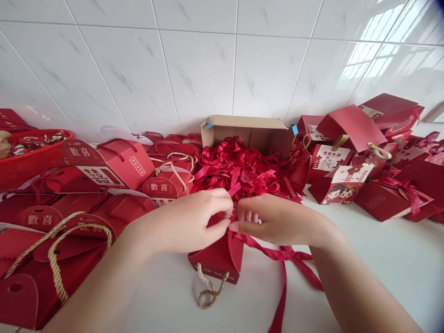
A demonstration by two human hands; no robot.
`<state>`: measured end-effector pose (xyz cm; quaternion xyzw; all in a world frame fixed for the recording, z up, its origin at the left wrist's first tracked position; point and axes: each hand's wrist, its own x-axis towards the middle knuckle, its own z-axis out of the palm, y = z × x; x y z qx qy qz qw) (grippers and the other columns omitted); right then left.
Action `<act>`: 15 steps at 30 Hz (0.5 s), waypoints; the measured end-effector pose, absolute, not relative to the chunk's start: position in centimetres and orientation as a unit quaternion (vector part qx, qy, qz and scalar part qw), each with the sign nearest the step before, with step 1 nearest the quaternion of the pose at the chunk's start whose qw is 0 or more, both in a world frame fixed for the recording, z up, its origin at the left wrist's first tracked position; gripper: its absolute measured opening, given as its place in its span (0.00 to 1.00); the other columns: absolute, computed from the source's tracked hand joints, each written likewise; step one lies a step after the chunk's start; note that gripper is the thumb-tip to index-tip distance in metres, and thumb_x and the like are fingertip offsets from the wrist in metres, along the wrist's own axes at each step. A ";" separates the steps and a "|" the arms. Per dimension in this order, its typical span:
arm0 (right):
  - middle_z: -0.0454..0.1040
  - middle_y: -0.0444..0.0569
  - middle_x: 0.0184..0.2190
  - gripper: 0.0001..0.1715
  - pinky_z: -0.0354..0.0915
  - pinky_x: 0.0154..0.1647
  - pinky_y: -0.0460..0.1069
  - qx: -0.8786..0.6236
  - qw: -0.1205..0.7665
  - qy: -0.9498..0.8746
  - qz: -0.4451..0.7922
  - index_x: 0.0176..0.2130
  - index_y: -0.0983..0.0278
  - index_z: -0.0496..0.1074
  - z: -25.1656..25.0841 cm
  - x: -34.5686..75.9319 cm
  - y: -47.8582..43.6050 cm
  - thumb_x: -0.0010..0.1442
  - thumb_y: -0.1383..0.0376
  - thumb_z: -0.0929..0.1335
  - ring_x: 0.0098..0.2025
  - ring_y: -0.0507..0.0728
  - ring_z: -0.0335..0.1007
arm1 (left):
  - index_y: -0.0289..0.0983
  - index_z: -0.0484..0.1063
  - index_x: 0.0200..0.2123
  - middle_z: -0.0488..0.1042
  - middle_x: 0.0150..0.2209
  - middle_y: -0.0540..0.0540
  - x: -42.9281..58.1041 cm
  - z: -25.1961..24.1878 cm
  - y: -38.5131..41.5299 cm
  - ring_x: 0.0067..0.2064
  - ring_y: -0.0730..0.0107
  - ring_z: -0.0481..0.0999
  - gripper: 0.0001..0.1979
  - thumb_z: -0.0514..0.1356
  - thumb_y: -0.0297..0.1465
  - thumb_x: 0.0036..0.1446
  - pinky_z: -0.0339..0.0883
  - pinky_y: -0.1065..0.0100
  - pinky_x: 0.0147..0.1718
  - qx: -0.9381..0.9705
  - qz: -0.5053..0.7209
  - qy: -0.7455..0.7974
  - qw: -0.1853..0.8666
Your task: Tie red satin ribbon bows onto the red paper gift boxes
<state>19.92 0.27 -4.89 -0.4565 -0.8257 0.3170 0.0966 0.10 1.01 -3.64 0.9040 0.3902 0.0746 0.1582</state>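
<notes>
My left hand (204, 219) and my right hand (277, 219) meet over a small red gift box (222, 254), with their fingertips almost touching. Both hands are closed, fingers curled and thumbs pressed in, on a red satin ribbon (260, 249). The fingers hide part of the grip and any knot. From beneath my right hand the ribbon trails right and down across the table, and another strand crosses it. At the box's near side hangs a gold twisted cord handle (208, 293), looped on the white tabletop (166, 296).
Behind my hands, a cardboard carton (249, 122) holds a heap of red ribbons (243, 166). Red gift boxes (128, 159) with cord handles crowd the left, near a red basin (31, 162). More red boxes (385, 199) are piled right. A tiled wall (197, 69) stands behind.
</notes>
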 end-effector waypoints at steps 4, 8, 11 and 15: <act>0.68 0.45 0.32 0.16 0.58 0.30 0.46 -0.373 0.242 -0.817 0.367 0.37 0.64 0.68 -5.0 19.8 1.0 0.61 0.52 0.65 0.32 0.51 0.61 | 0.41 0.68 0.33 0.69 0.36 0.50 -0.5 -2.3 0.4 0.33 0.72 0.70 0.12 0.47 0.34 0.64 0.63 0.69 0.35 0.893 0.158 0.411 0.093; 0.59 0.39 0.22 0.17 0.52 0.23 0.43 -0.252 0.297 -0.768 0.508 0.29 0.66 0.66 -4.8 19.9 1.5 0.62 0.56 0.66 0.23 0.46 0.51 | 0.41 0.67 0.32 0.71 0.32 0.50 -1.6 -1.7 -0.8 0.31 0.69 0.70 0.13 0.49 0.41 0.62 0.62 0.68 0.31 0.866 0.160 0.470 0.060; 0.63 0.39 0.22 0.14 0.55 0.24 0.43 -0.216 0.390 -0.740 0.503 0.27 0.66 0.68 -4.4 20.6 1.3 0.60 0.62 0.69 0.23 0.45 0.56 | 0.44 0.70 0.35 0.74 0.32 0.49 -2.7 -3.1 -1.4 0.30 0.65 0.73 0.15 0.54 0.48 0.57 0.60 0.67 0.26 0.856 0.042 0.505 0.102; 0.71 0.43 0.25 0.08 0.62 0.28 0.47 -0.180 0.492 -0.740 0.422 0.28 0.64 0.73 -3.5 22.1 0.4 0.58 0.63 0.71 0.27 0.49 0.65 | 0.44 0.71 0.36 0.75 0.30 0.48 -3.0 -5.2 -0.9 0.28 0.64 0.74 0.15 0.56 0.47 0.54 0.60 0.67 0.25 0.855 -0.022 0.501 0.131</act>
